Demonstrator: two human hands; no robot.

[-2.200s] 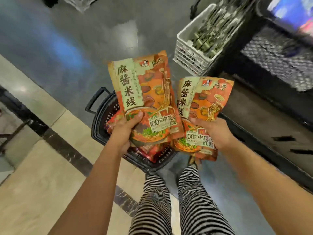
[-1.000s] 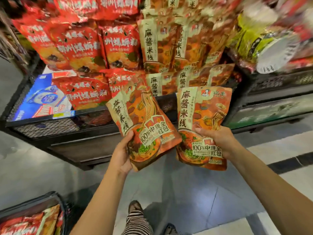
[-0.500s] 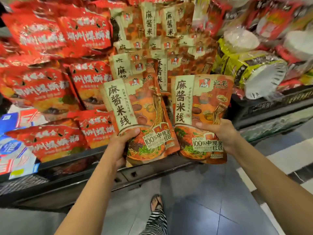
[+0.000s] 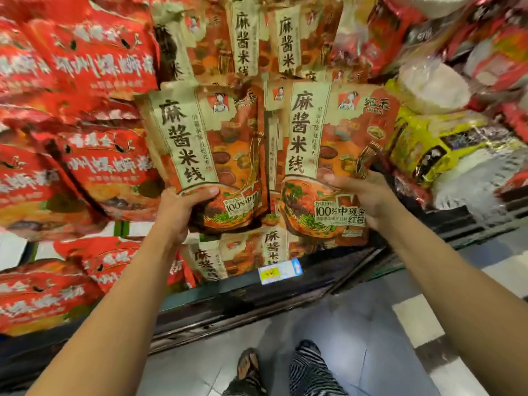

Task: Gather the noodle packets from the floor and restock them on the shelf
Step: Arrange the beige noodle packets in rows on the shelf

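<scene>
I hold two orange noodle packets with cream labels up against the shelf stock. My left hand point(image 4: 183, 208) grips the left noodle packet point(image 4: 208, 150) at its lower edge, thumb across the front. My right hand point(image 4: 363, 195) grips the right noodle packet point(image 4: 331, 144) at its lower right side. Both packets stand upright, side by side, in front of a stack of matching orange packets point(image 4: 257, 44). More of the same kind lie below them at the shelf's front point(image 4: 243, 258).
Red packets point(image 4: 85, 67) fill the shelf to the left, yellow and white packs point(image 4: 428, 144) to the right. The dark shelf edge point(image 4: 228, 295) carries a price tag point(image 4: 280, 271). Grey floor tiles and my striped trouser legs point(image 4: 311, 370) lie below.
I turned from the floor basket to the shelf and raised both packets. Since half a second ago they have moved up and closer to the orange stack, and the view has closed in.
</scene>
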